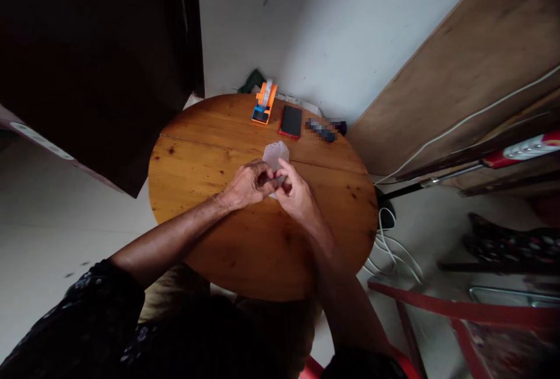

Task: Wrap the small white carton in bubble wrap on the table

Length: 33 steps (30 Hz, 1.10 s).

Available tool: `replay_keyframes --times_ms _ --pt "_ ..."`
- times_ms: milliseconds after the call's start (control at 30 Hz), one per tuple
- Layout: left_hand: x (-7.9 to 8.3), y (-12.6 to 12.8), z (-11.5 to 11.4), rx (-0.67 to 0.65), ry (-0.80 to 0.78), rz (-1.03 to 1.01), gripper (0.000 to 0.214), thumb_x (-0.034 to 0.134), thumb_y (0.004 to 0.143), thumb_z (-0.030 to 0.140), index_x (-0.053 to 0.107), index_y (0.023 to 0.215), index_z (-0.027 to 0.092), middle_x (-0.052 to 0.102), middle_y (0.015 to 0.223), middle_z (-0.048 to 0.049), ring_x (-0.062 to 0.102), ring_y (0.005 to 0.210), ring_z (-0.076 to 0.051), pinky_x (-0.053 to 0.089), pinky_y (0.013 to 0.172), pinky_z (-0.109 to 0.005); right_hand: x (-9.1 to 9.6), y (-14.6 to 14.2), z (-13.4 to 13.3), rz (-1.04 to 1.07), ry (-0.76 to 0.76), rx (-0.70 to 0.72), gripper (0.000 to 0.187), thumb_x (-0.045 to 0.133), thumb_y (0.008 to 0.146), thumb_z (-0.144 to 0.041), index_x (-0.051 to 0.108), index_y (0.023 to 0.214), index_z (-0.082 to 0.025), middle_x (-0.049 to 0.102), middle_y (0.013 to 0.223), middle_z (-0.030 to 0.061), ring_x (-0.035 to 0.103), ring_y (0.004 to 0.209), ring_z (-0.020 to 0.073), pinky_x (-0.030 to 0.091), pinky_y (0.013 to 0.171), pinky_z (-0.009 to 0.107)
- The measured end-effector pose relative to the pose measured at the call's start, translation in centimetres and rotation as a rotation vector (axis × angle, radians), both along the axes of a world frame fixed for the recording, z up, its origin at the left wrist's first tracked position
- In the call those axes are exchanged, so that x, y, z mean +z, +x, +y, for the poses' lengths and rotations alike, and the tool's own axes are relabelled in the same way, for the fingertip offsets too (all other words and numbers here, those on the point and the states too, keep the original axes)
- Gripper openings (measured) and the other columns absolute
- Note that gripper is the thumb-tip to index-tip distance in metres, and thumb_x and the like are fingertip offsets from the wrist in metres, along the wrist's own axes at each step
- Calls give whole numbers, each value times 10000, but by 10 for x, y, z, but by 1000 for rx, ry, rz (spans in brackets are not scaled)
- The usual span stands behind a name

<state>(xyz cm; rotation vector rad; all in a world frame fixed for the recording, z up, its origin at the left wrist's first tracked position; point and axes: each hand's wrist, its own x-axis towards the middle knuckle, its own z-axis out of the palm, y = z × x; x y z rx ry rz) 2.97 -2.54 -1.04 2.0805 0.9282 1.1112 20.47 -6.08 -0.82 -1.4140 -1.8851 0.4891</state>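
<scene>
Over the middle of the round wooden table [205, 163], both hands meet at a small, pale, translucent piece [275, 150] with a pointed upper end. It looks like thin paper or plastic; which one I cannot tell. My left hand [250, 185] is closed, thumb and fingers pinching its lower part from the left. Against the right side, my right hand [295, 191] pinches it too, with the index finger lying along its edge. The fingers cover much of the lower half.
Along the far edge stand an orange tape dispenser [266, 102], a dark phone with a red edge [291, 121] and a blurred dark object [321, 129]. White cables [389, 251] lie on the floor at right, beside a red chair [437, 303]. A wall [280, 23] rises behind.
</scene>
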Motion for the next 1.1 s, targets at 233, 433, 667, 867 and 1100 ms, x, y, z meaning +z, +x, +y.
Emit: replay_keyframes --times_ms 233,433,667,867,1100 --pt "-3 7 5 44 -136 22 119 711 806 170 617 733 164 604 778 -7 556 702 -114 445 655 -245 4 2 -5 -8 -27 55 792 564 786 -148 390 1549 -277 718 1151 56 601 662 134 556 699 333" --pt "-10 7 4 46 -81 47 68 680 764 139 623 781 174 616 831 -25 578 728 -137 493 675 -277 7 11 2 167 23 -90 553 568 851 -233 539 1403 -254 751 1037 51 661 773 165 555 732 328" --pt "-13 4 7 59 89 145 361 701 758 224 669 1113 168 693 1116 -107 622 1054 -263 541 949 -452 21 26 9 149 30 -155 408 583 878 -281 615 1281 -228 768 998 74 695 845 204 558 749 362" --pt "-15 7 9 24 17 174 466 673 778 238 658 1224 103 716 1124 -146 645 1077 -277 554 958 -451 32 25 26 -104 -106 -48 500 579 857 -189 591 1357 -206 775 1071 106 720 937 267 556 864 458" --pt "-16 6 8 -15 67 175 488 657 795 225 622 1277 158 687 1241 -137 637 1148 -284 531 1005 -471 2 19 35 -58 -33 -19 484 526 892 -220 592 1371 -233 768 1122 94 718 967 255 567 886 447"
